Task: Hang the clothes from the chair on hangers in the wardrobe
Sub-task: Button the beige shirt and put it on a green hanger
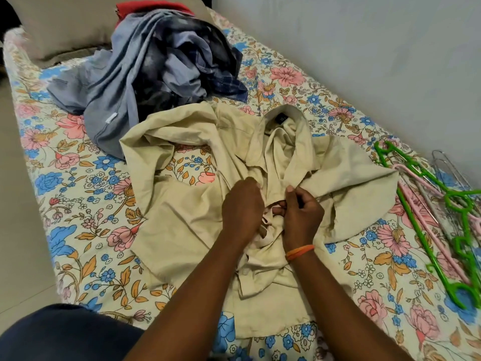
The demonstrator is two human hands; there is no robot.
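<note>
One crumpled beige cotton shirt (260, 162) lies spread on the floral quilted bedsheet (78, 194). Both hands, left hand (243, 207) and right hand (302, 212), pinch its front placket. Beside it: one heap of blue-grey clothes (156, 69), two green plastic hangers (442, 220), one pink hanger (426, 204).

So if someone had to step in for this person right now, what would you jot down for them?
Left hand and right hand: both pinch the front of the beige shirt, which lies spread, collar away from you, on the floral bed.
Pile of blue and grey clothes: further up the bed, untouched.
Green hangers, a pink hanger and wire ones: on the bed to the right.
Done: nothing on a hanger yet.
Left: hang the shirt, then the pile.
</note>
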